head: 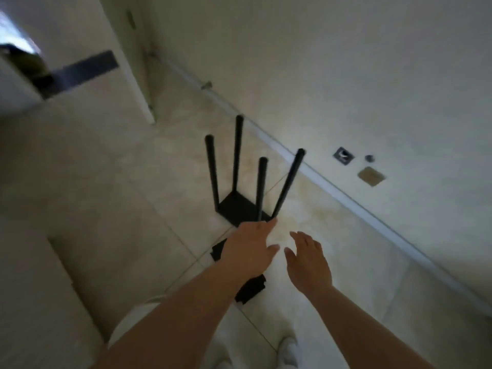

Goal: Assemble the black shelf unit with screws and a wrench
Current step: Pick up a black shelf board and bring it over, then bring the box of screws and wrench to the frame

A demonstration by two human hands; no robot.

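Black shelf unit (243, 206) at frame centre, four posts upright, left hand (249, 247) and right hand (308, 258) below it, fingers extended, empty, tile floor (133, 187).

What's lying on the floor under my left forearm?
Black flat pieces lie on the tiled floor, showing on both sides of the left forearm. The forearm covers their middle, so whether it is one piece or two cannot be told.

Pale tiled floor (332, 262), white wall (346, 62)

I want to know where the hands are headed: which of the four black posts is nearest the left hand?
The short-looking front post, second from the right; its base meets the black panel just above the left hand.
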